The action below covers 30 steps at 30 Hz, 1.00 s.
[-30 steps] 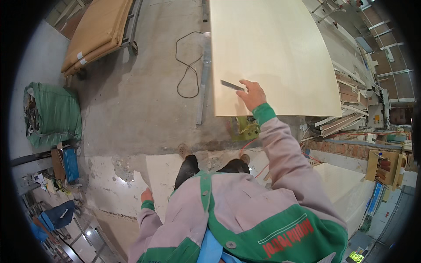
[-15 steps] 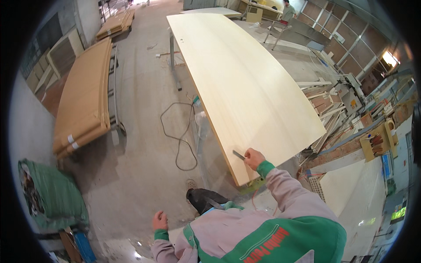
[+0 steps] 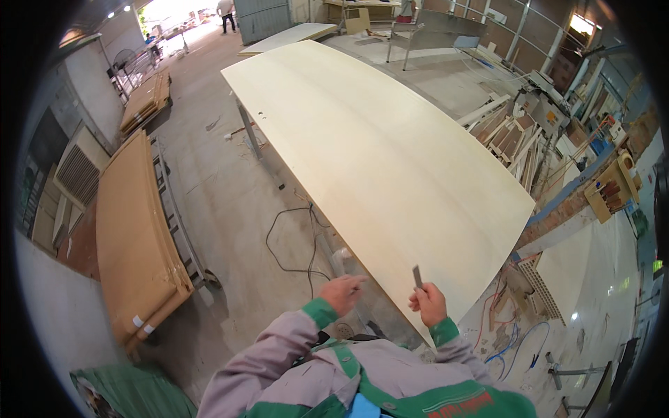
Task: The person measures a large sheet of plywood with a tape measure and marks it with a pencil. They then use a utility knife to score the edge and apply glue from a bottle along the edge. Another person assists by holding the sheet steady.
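A long, pale wooden door-like panel (image 3: 376,167) lies raised on metal legs in front of me. Over its near end, my right hand (image 3: 430,304) is closed around a narrow, flat, dark grey metal strip tool (image 3: 417,276), which points up and away. Whether it is a file or a scraper cannot be told. My left hand (image 3: 341,293) hovers by the panel's left edge, its index finger stretched toward the right hand and the other fingers partly curled. Nothing shows in it. The panel has a small hole near its far left edge.
Stacked brown boards (image 3: 136,223) rest on a rack at the left. A black cable (image 3: 289,269) loops on the floor beside the panel. Scrap wood (image 3: 512,136) is piled at the right, with blue hoses (image 3: 514,341) near the right foreground. A person (image 3: 226,14) stands far off.
My left hand has come up from low at the left to the panel's edge. My right hand has lifted the tool, turning it upright. The view has turned and shows more of the far room.
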### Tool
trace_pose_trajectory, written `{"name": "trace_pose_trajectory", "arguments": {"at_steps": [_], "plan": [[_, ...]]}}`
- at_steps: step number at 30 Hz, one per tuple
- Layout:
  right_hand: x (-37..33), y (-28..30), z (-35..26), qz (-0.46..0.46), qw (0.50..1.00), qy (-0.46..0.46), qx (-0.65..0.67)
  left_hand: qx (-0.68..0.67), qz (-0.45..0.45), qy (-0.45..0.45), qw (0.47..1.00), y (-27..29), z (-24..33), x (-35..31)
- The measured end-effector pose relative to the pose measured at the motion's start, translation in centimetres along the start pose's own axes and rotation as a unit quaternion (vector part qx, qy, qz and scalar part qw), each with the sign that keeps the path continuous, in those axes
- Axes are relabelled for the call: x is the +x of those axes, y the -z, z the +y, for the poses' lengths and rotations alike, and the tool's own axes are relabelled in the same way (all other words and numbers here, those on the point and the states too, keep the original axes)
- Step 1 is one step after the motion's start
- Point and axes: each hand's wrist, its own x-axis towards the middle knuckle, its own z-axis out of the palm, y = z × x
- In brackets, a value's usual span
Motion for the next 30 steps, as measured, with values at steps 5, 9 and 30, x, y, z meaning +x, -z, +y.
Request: {"name": "trace_pose_trajectory", "arguments": {"at_steps": [5, 9, 30], "plan": [[-3.0, 1.1, 2.4, 0.264, 0.964, -0.005, -0.031, 0.166, -0.165, -0.229, 0.945, -3.9, -0.2, 10.3], [-5.5, -1.9, 4.4, 0.441, 0.895, -0.041, 0.058, 0.204, -0.346, -0.361, 0.842, -5.3, -3.3, 12.1], [-6.4, -17.8, 3.5, 0.536, 0.818, -0.093, -0.186, 0.096, -0.524, -0.606, 0.590, -11.7, 0.7, 17.4]]}}
